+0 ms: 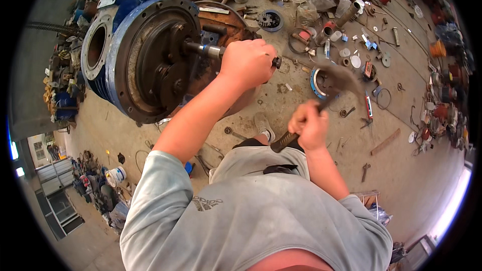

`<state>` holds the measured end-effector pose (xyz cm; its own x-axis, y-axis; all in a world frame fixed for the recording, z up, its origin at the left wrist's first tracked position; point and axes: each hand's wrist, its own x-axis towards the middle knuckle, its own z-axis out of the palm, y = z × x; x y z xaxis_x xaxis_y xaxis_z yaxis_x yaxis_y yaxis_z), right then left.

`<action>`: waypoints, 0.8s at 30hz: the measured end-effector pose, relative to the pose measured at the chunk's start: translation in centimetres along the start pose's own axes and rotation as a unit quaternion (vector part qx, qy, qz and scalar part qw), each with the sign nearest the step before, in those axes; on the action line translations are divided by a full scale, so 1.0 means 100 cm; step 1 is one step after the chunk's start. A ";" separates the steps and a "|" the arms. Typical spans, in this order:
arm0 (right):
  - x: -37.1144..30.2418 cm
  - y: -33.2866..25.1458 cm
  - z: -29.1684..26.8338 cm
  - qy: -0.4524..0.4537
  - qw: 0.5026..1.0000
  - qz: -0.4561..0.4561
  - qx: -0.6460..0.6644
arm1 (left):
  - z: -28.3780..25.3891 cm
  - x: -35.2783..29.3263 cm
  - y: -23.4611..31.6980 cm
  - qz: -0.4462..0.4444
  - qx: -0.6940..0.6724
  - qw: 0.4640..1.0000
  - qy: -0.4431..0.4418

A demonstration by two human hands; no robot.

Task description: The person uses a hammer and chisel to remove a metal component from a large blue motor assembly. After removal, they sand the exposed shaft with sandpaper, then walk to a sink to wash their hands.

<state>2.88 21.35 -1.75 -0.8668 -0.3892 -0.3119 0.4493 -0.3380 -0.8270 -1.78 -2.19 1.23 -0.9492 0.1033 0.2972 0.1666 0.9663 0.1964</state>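
My left hand (247, 64) is closed around a metal rod that lines up with the shaft (203, 49) standing out of the big blue machine's round face. A dark, blunt end of the rod (276, 62) shows past my fingers; whether the rod and shaft are one piece is hidden by my hand. In my right hand (310, 124) is a hammer (284, 141), gripped by its dark handle. Its head, smeared by motion, hangs to the right of the rod's end, apart from it. The machine's flange (131, 65) has bolt holes around its rim.
A blue-rimmed ring (317, 83) lies on the floor beyond the hammer. Another round part (271, 20) sits farther off. Loose tools, cans and metal parts cover the far floor. An open-end wrench (365, 172) lies at right, a white bucket (116, 176) at left.
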 end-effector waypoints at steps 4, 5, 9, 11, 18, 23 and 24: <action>0.007 0.011 0.004 0.042 0.955 -0.118 0.269 | -0.002 0.005 0.002 -0.003 0.003 1.000 -0.027; 0.011 0.037 -0.002 0.002 0.985 -0.110 0.137 | -0.002 0.007 0.002 0.002 0.002 1.000 -0.024; 0.012 0.025 0.003 -0.037 0.992 0.122 -0.008 | -0.003 0.006 0.002 -0.011 0.023 0.998 -0.057; 0.006 0.016 -0.009 -0.018 0.998 0.047 0.026 | -0.004 0.000 0.002 -0.013 0.021 0.998 -0.056; 0.012 0.034 0.016 -0.033 0.986 0.161 -0.018 | -0.005 0.011 0.001 -0.016 0.026 0.996 -0.089; 0.005 0.016 -0.018 -0.006 0.992 0.026 0.122 | -0.011 0.008 0.003 -0.024 0.030 0.993 -0.110; 0.008 0.013 -0.012 0.022 0.985 0.004 0.171 | -0.011 0.011 0.002 -0.020 0.030 0.993 -0.113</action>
<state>2.46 21.65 -3.63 -0.8675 -0.3592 -0.3441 0.4973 -0.6069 -0.6200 -2.49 -2.13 2.59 -0.9915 0.1080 0.0723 0.1176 0.9823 0.1460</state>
